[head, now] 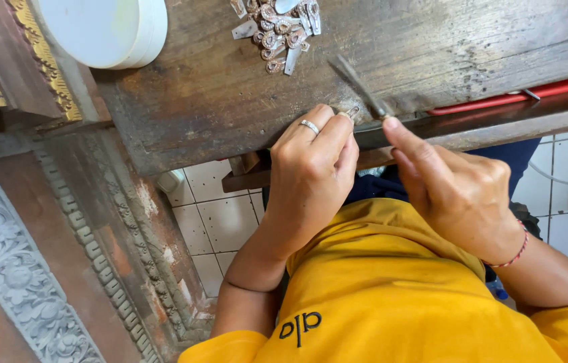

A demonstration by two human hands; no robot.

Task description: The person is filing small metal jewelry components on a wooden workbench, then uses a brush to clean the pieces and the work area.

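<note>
- At the near edge of the worn wooden counter [217, 94], my left hand [311, 168] pins a small metal piece [352, 111] against the wood; the fingers [335, 131] are curled nearly closed over it, so only its tip shows past them.
- Pressed down on the edge like this, the piece looks braced so it cannot slip under the tool.
- A silver ring [309, 126] sits on one finger of that hand.
- My right hand [455, 191] grips a slim dark metal tool [358, 84], most likely a file; the forefinger lies stretched along its handle, the other fingers folded under, closed on it. That straight finger appears to steady and steer it.
- The tool slants away to the far left, just to the right of the small piece; whether the two touch I cannot tell.
- A red cord bracelet [516, 254] circles the right wrist.
- Farther off on the counter, a heap of small metal pieces [277, 30], coppery and silvery, lies well apart from my hands yet within reach.
- To the far left stands a round white container [106, 30].
- To the right, a red tray [512, 96] shows its rim behind the counter's edge.
- At left, a carved stone and gilded wall [22, 269]; below, a white tiled floor [220, 225].
</note>
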